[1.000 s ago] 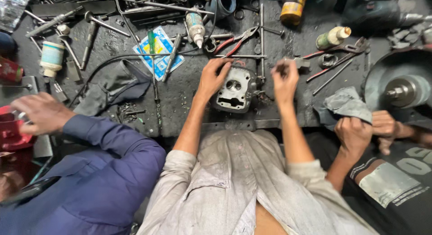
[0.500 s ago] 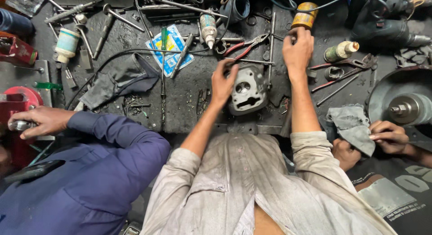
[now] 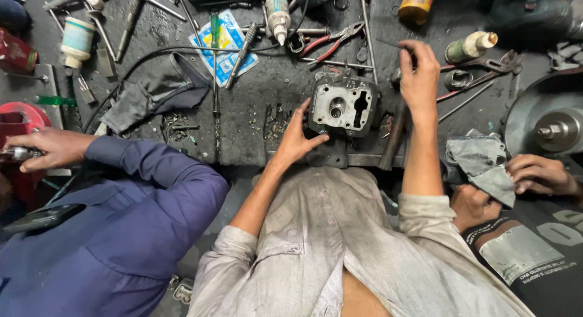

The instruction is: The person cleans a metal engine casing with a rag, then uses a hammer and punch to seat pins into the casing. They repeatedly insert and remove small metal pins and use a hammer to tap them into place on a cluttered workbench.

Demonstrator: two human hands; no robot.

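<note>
A grey metal engine cylinder head (image 3: 343, 104) stands on the dirty black workbench (image 3: 249, 119) in front of me. My left hand (image 3: 297, 138) rests open against its left near side, fingers spread on the casting. My right hand (image 3: 419, 74) is raised just right of the cylinder head, with its fingers pinched on a small thin dark tool (image 3: 412, 54). What kind of tool it is cannot be made out. Both my grey sleeves are rolled up.
A person in a blue shirt (image 3: 121, 220) works at the left, a hand (image 3: 54, 148) on a red machine. At the right, another person's hands (image 3: 540, 174) hold a grey rag (image 3: 480, 162). Red-handled pliers (image 3: 331, 40), a yellow can (image 3: 419, 4), a tube (image 3: 278, 13) and a grey cloth (image 3: 158, 89) lie about.
My right hand reached far toward the yellow can, then drew back beside the cylinder head with a thin tool. My left hand slid from the top of the casting to its left side.
</note>
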